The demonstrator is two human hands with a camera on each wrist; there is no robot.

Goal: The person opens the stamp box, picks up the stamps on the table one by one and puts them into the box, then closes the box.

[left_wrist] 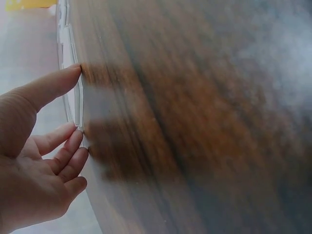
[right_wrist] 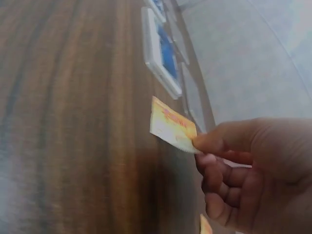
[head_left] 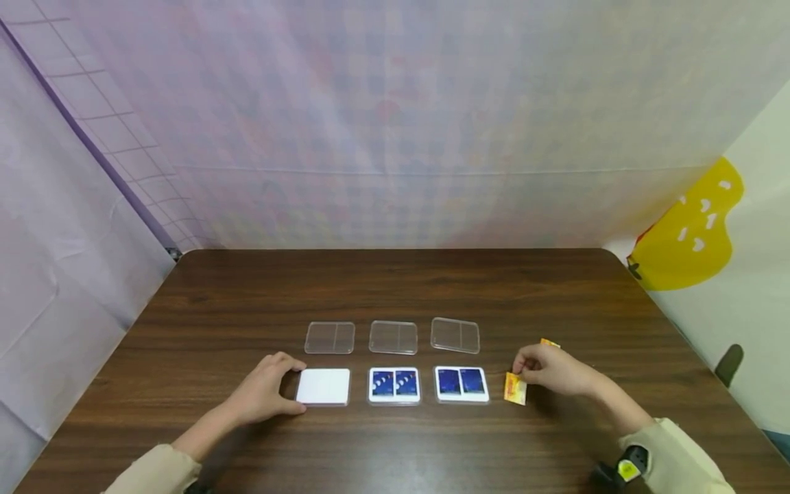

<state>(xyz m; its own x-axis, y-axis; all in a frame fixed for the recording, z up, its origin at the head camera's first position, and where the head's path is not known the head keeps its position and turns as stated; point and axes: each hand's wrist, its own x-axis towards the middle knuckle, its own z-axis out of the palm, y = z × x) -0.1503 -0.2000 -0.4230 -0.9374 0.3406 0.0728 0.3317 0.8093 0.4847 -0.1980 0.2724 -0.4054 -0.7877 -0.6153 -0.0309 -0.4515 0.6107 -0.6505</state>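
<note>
My left hand [head_left: 265, 390] holds the left end of a shallow clear case with a white insert [head_left: 324, 386], thumb at the near corner and fingers at the far one. In the left wrist view the case [left_wrist: 78, 97] appears edge-on. My right hand [head_left: 555, 369] pinches a small yellow stamp [head_left: 515, 390] between thumb and fingertips; in the right wrist view this stamp [right_wrist: 171, 126] is tilted, with red print. A second yellow piece [head_left: 549, 342] lies partly hidden behind that hand. The middle case [head_left: 394, 399] and right case [head_left: 461, 397] each bear two blue stamps on white.
Three clear lids [head_left: 330, 338] lie in a row behind the cases on the dark wood table [head_left: 395, 288]. A pale curtain [head_left: 395, 137] hangs along the table's back edge. A yellow wall decoration [head_left: 694, 233] is at the right.
</note>
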